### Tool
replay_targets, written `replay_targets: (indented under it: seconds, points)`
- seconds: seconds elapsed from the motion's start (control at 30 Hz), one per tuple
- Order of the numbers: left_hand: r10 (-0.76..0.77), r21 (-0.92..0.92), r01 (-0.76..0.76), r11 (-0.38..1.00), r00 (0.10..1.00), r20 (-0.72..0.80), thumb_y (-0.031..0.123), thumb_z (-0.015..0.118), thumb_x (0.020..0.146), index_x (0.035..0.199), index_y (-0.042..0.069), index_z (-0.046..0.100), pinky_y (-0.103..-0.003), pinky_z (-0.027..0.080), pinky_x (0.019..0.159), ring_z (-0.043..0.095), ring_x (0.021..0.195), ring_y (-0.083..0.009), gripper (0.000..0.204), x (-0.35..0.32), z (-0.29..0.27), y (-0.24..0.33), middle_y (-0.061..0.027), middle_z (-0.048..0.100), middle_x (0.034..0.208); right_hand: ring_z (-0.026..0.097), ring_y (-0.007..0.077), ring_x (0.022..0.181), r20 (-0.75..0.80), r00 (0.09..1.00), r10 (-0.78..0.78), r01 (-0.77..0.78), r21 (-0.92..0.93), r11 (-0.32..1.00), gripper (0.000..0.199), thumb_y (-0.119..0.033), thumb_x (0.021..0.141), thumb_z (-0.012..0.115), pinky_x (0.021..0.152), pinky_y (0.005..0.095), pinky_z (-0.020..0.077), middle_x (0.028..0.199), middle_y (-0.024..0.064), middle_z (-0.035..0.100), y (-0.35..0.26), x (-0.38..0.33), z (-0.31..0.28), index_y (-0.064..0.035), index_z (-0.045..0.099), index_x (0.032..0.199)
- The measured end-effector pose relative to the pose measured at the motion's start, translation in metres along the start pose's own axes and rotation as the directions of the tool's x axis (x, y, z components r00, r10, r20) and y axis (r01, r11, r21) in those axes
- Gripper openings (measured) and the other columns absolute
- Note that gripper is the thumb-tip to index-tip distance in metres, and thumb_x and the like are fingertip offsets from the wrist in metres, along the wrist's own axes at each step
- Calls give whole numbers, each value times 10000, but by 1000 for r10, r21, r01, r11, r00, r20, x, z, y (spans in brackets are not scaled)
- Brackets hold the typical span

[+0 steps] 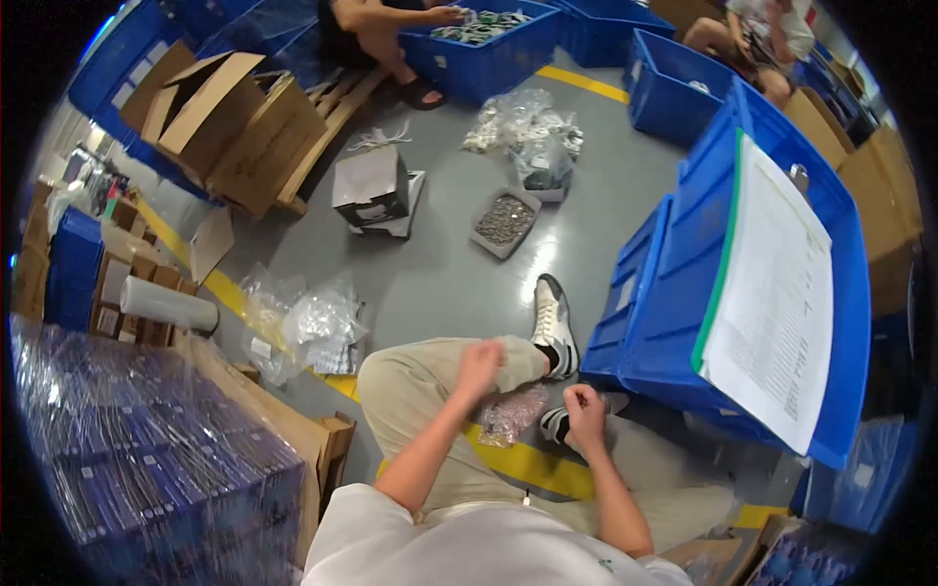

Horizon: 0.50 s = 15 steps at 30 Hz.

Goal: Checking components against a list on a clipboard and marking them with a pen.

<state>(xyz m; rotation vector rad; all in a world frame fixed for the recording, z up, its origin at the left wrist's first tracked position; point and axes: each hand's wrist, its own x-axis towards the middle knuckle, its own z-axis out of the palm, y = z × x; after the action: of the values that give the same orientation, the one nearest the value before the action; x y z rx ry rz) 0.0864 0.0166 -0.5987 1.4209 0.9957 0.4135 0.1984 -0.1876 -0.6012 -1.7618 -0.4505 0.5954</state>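
My left hand is over my left knee, smeared by motion, so its fingers are hard to read. My right hand hovers by my right shin with fingers curled closed; whatever they may pinch is hidden or too small to name. Between my feet, below both hands, lies a crumpled clear plastic bag with reddish tints, touched by neither. Ahead on the floor sits a grey tray full of small metal pieces. Behind it is another container with a plastic bag in it.
Stacked blue crates with paper sheets on them rise close at my right. Plastic-wrapped stacks stand at my left. A box, clear bags and silvery bags lie ahead. Another person's hand is at a far blue bin.
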Motion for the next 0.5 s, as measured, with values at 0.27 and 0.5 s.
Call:
replay_targets:
  seconds: [0.27, 0.5]
  points:
    - [126, 210, -224, 952, 909, 398, 237, 569, 799, 825, 6, 647, -371, 479, 641, 624, 713, -310, 246, -41, 61, -5, -189, 624, 748, 579, 169, 622, 17, 996, -85, 86, -110, 990, 104, -73, 789, 623, 576, 278, 457, 757, 101, 607, 0, -1, 11, 9, 604, 852]
    - [-89, 284, 13, 959, 963, 256, 245, 535, 805, 840, 6, 635, -346, 479, 645, 625, 682, -228, 261, -30, 51, -47, -143, 634, 728, 607, 271, 824, 214, 965, -150, 193, -194, 962, 213, -74, 771, 631, 701, 330, 491, 908, 132, 611, -85, -11, 6, -20, 624, 978]
